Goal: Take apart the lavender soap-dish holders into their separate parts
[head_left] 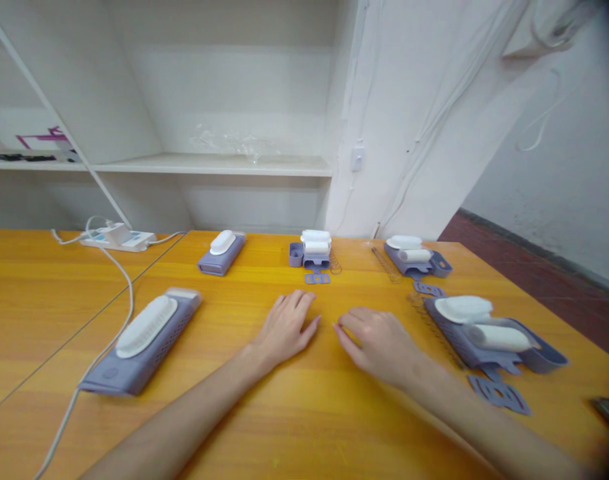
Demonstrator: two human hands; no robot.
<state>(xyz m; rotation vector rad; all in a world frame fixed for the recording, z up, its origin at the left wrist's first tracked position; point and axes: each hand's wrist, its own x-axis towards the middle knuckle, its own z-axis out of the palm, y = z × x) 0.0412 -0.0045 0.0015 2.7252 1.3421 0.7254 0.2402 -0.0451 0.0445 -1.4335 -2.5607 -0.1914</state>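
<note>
Both hands are laid flat, palms down, on the yellow wooden table (pixel 294 427), near the middle of it. The left hand (pixel 284 328) is spread with fingers loose and nothing grasped; the right hand (pixel 377 343) is likewise released, its fingertips just short of those of the left. To the near left, an assembled purple device with a white top (pixel 143 340) is seen, beside a white cable (pixel 119 313). To the near right, a disassembled purple set with white parts (pixel 489 333) is laid out, with a flat purple piece (pixel 499 393) nearer still. Three more purple sets (pixel 315 252) are ranged along the far side, and a white power strip (pixel 117 238) lies far left.
</note>
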